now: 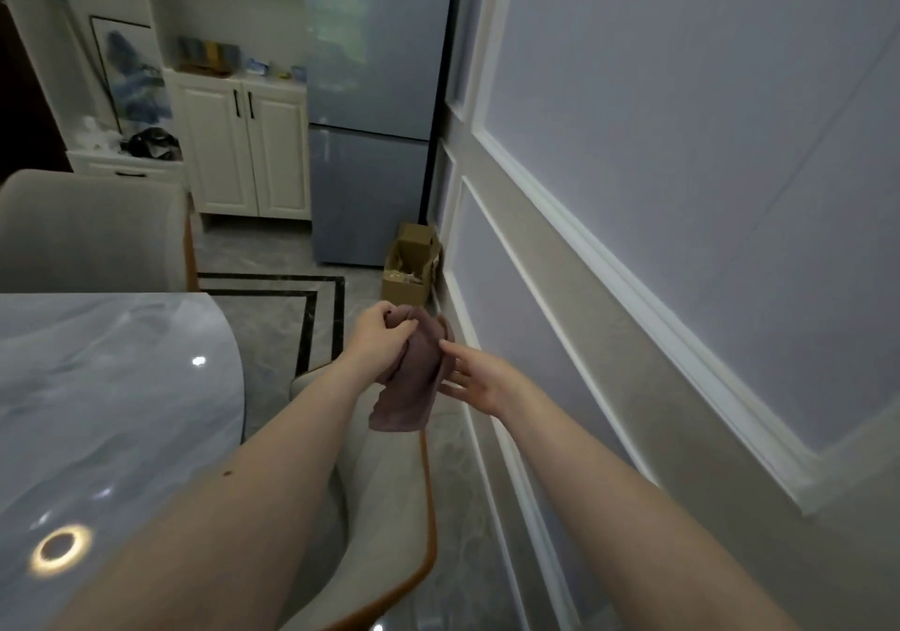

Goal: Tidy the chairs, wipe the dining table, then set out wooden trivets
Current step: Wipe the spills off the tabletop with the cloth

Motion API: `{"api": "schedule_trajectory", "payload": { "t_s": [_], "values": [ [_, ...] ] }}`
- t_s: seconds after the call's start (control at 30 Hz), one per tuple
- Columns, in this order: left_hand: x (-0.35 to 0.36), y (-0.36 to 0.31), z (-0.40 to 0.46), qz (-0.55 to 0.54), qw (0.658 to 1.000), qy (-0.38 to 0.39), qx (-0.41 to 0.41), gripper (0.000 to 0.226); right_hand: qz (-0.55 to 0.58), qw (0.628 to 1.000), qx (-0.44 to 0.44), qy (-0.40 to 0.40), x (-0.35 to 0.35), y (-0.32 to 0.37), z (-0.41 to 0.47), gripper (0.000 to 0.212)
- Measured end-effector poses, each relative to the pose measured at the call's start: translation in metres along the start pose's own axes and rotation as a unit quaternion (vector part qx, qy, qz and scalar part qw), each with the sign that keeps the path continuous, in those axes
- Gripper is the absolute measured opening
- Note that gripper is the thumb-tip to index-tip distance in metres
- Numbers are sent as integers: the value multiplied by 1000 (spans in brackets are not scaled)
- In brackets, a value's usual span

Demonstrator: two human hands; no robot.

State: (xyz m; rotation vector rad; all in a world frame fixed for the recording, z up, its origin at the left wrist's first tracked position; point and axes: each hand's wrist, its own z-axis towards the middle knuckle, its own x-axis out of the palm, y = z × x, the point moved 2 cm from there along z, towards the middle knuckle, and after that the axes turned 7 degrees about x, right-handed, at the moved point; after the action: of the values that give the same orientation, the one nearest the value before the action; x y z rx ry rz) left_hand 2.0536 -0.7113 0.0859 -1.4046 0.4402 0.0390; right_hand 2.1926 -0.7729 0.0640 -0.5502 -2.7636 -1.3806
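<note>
Left hand (380, 338) clenched on bunched mauve cloth (414, 377), right hand (475, 379) spread just beside it. Dining table (112, 387) left of both, seemingly unwiped. Best folded flat first, then swept in overlapping strokes.

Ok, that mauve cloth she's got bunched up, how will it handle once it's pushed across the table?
Probably floppy: the cloth droops loose below the left hand, which holds it bunched. Likely light, since that one-hand grip holds it while the right hand is open beside it. On the glossy table it should slide easily but may crumple.
</note>
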Motion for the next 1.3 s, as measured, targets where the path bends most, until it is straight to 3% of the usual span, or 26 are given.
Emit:
{"api": "schedule_trajectory", "payload": {
  "t_s": [0.13, 0.4, 0.53, 0.7, 0.83, 1.03, 1.3],
  "values": [
    [8, 8, 41, -7, 1000, -24, -16, 5, -16, 1000, 10, 16, -5, 25, 43, 8],
    [20, 33, 124, -36, 976, -189, -99, 7, -91, 992, 44, 72, -5, 98, 156, 17],
    [13, 31, 141, 6, 949, -274, -157, 25, -151, 982, 50, 107, 7, 126, 192, 24],
    [-15, 30, 152, 9, 925, -339, -170, 26, -204, 962, 36, 179, 37, 142, 219, 30],
    [-39, 45, 168, -71, 909, -373, -174, 17, -210, 952, 18, 222, 61, 146, 227, 16],
    [-60, 73, 185, -160, 860, -429, -225, 26, -266, 920, 20, 287, 100, 137, 235, 38],
    [-92, 103, 217, -245, 776, -530, -238, 27, -325, 851, 43, 410, 139, 145, 278, 37]
  ]
}}
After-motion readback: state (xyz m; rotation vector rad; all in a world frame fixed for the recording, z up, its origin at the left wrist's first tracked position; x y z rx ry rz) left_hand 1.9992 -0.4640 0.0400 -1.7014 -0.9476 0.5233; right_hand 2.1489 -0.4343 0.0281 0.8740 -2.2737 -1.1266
